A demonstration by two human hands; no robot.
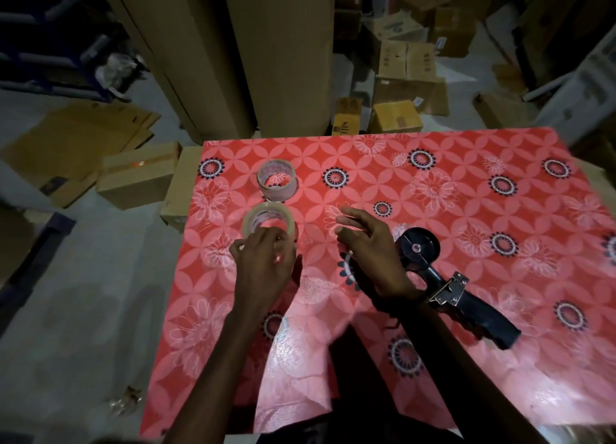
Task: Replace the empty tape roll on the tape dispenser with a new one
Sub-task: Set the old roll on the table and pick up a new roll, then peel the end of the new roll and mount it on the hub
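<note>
Two tape rolls lie flat on the red flowered table [466, 210]. The nearer roll [263, 215] has a white core with clear tape around it. The farther one [276, 178] looks like a thin, nearly bare ring. My left hand [263, 260] rests on the near edge of the nearer roll, its fingers closed around the rim. My right hand [366, 243] hovers just right of that roll with fingers spread and nothing in it. The black tape dispenser [446, 277] lies on its side behind my right wrist, its round hub bare and its handle pointing toward the lower right.
Tall brown paper rolls [266, 54] stand beyond the table's far edge. Cardboard boxes [140, 177] sit on the floor at the left and crowd the back right [406, 60]. The table's left edge runs close to my left hand.
</note>
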